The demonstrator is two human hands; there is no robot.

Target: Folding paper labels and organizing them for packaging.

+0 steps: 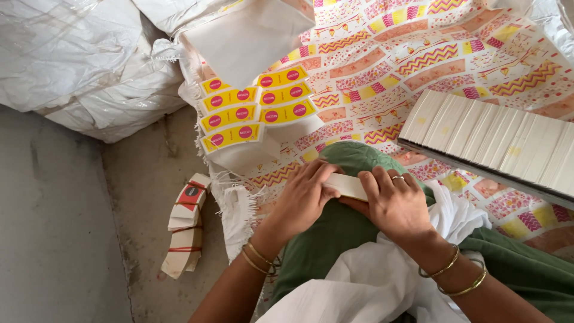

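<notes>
A small flat stack of white paper pieces [348,185] rests over my green-clad knee [353,157]. My left hand [305,197] grips its left end with fingers curled over the top. My right hand [395,202], with a ring on one finger, holds its right end. Gold bangles sit on both wrists. Beyond my hands, yellow curved labels with red dots [254,106] lie fanned in two columns on a patterned sheet [418,54].
A long row of white paper pieces [496,137] stands on edge at the right. Bundles of white pieces tied with red bands [186,230] lie on the concrete floor [54,227] at the left. White plastic sacks [78,60] fill the upper left.
</notes>
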